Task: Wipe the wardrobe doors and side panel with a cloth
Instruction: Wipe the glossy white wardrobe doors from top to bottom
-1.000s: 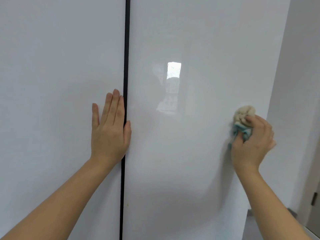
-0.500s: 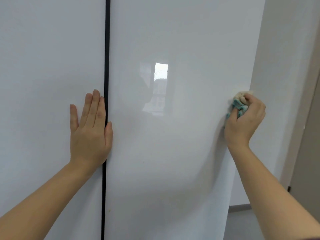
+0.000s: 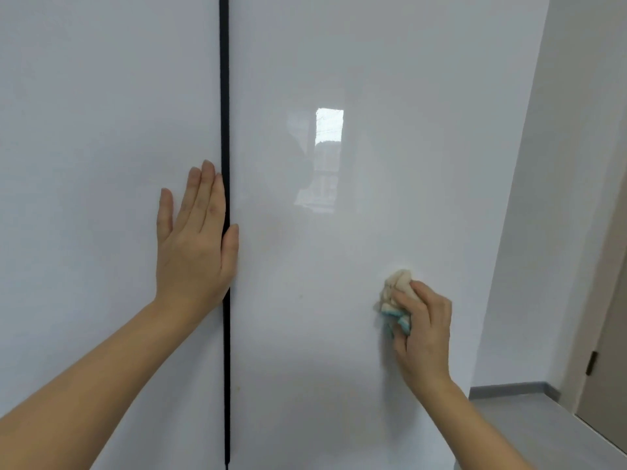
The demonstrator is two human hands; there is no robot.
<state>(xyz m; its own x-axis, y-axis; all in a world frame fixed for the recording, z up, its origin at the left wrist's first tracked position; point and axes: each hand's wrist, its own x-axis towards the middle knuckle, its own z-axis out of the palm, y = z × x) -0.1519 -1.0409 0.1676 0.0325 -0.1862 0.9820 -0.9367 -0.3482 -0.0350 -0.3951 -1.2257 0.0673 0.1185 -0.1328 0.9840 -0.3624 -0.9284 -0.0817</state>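
Note:
Two glossy white wardrobe doors fill the view: the left door and the right door, split by a thin black gap. My left hand lies flat with straight fingers on the left door's right edge, its thumb across the gap. My right hand grips a bunched beige and blue cloth and presses it against the lower right part of the right door.
Beyond the right door's edge stands a pale wall with a grey skirting and grey floor. A beige room door with a dark hinge is at the far right. A window reflection shows on the right door.
My right hand has carried the cloth down and to the left from the right door's edge. My left hand stays flat by the gap. The view shifted.

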